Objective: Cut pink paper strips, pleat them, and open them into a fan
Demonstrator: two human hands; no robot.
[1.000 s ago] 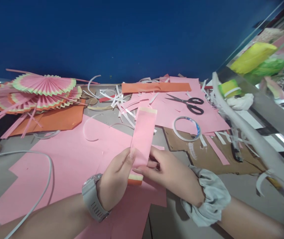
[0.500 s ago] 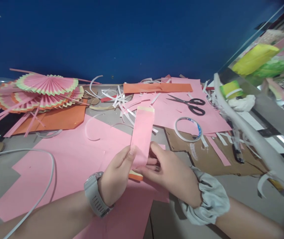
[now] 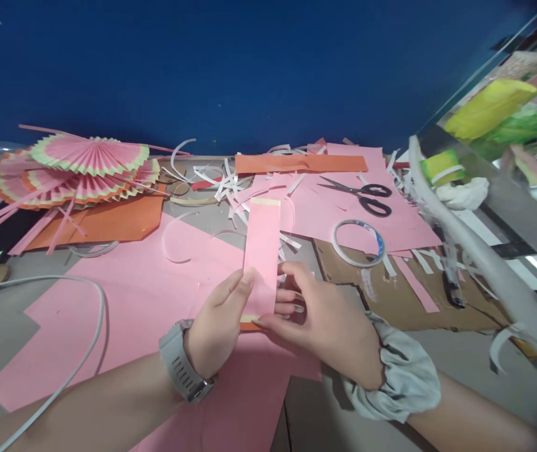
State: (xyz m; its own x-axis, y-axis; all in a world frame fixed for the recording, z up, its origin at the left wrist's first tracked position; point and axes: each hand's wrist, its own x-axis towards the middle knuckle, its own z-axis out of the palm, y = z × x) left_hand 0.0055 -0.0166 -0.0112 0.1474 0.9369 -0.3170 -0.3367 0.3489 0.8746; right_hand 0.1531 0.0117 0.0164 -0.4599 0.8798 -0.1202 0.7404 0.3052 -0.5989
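A pink paper strip (image 3: 263,245) with a pale yellow band at its far end stands out between my hands, above the pink paper sheets. At its near end show a yellow band and an orange edge (image 3: 248,326). My left hand (image 3: 221,314), with a grey watch at the wrist, pinches the strip's left side, thumb on top. My right hand (image 3: 313,314), wearing a pale green scrunchie, curls about the near right corner. Its thumb lies at the orange edge and its other fingers are partly hidden beneath the paper.
Pink sheets (image 3: 146,307) cover the table in front. Folded paper fans (image 3: 90,157) lie at the left over orange paper. Black scissors (image 3: 362,194), a tape roll (image 3: 359,243) and cardboard (image 3: 391,301) lie to the right, with scraps around. A white cable (image 3: 101,314) crosses the left side.
The strip has turned slightly to the left and stands straighter. Its near orange edge has come closer in line under the pink part, with my right thumb on it.
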